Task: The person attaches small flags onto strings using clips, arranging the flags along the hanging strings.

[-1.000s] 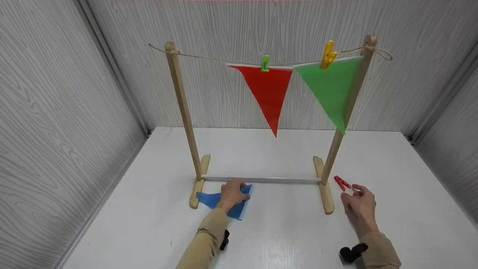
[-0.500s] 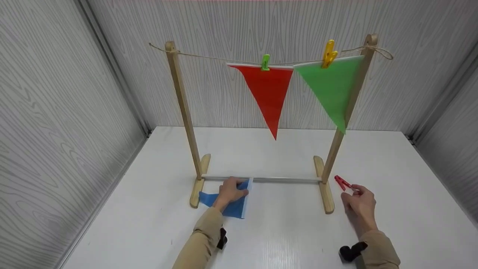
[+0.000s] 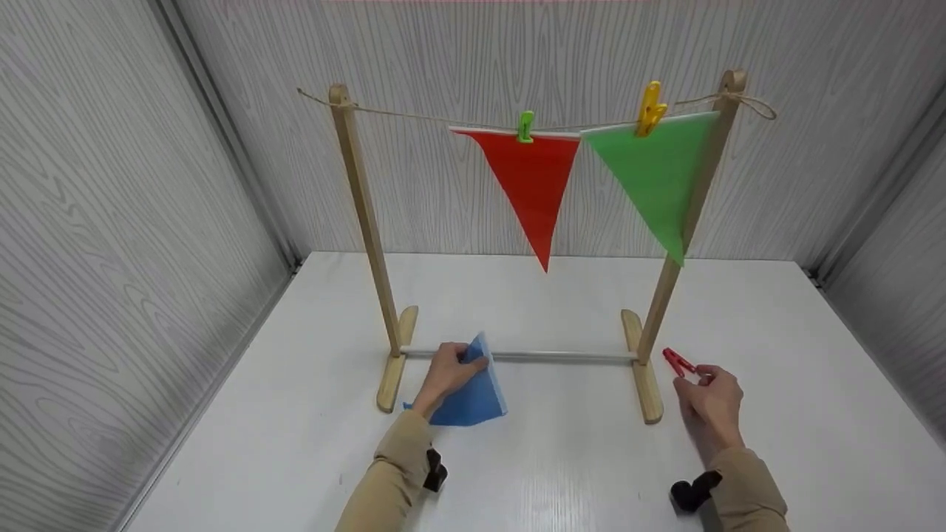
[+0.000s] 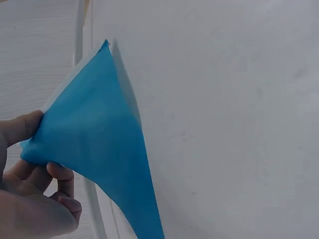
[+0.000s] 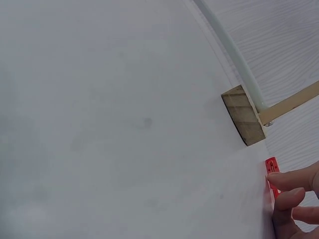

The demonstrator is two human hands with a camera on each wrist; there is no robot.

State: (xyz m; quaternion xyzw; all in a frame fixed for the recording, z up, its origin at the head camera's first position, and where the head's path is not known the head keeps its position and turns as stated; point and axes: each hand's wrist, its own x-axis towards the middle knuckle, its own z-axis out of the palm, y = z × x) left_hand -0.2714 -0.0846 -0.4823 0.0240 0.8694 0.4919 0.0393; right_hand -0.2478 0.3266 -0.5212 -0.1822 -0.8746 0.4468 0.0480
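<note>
My left hand (image 3: 446, 371) pinches a blue triangular pennant (image 3: 473, 399) by its white-edged side. In the left wrist view the pennant (image 4: 97, 127) bends as its edge is raised, with thumb on one face and fingers behind. At the right, my right hand (image 3: 715, 403) holds the legs of a red clothespin (image 3: 675, 361) between thumb and finger, low at the table. The right wrist view shows this clothespin (image 5: 271, 165) partly covered by the fingers. A red pennant (image 3: 528, 181) and a green pennant (image 3: 654, 166) hang from the string (image 3: 414, 115).
A wooden stand has a left post (image 3: 363, 222), a right post (image 3: 669, 273) and a pale low crossbar (image 3: 562, 357). Green (image 3: 525, 127) and yellow (image 3: 650, 109) clothespins grip the hanging pennants. Grey wood-grain walls (image 3: 458, 199) enclose the white table (image 3: 562, 451).
The left hand has lifted the white-edged side of the blue pennant and shifted slightly up and left; the pennant's tip has drawn in towards the wrist. The right hand has barely moved.
</note>
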